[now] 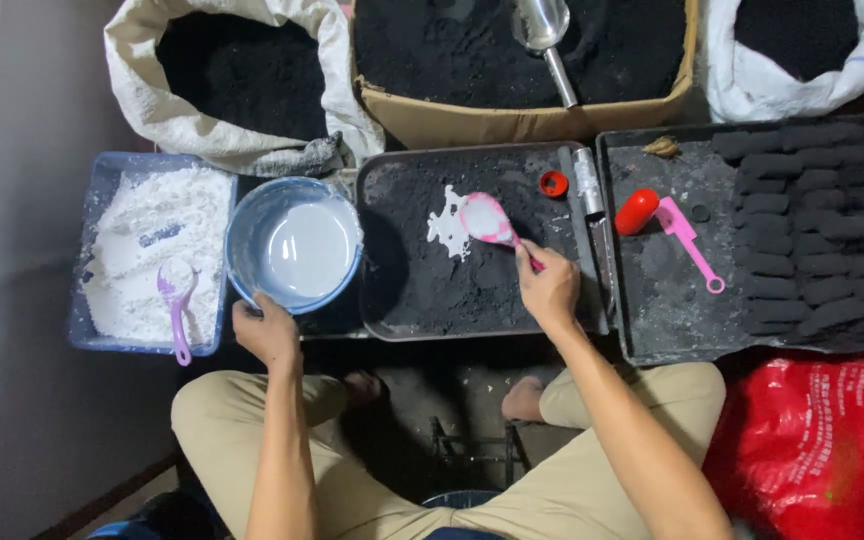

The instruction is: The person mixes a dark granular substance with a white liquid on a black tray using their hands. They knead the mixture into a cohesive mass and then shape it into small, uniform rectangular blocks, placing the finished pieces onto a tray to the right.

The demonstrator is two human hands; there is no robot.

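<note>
Seen from above, a seated person works over low trays. The right hand (549, 290) pinches the handle of a pink spoon (492, 224), whose long axis runs up and left from the hand; its bowl, coated white, hovers over a white splash (448, 222) on black powder in the middle tray (392, 300). The left hand (266, 330) curls around the near rim of a blue bowl of white liquid (295, 245), just left of that tray and nearer this hand. Three plastic spoons are visible: this one, a purple one (176, 295) in a tub of white powder (152, 250), and a pink one (690, 238) beside a red cap (636, 211) on the right tray.
</note>
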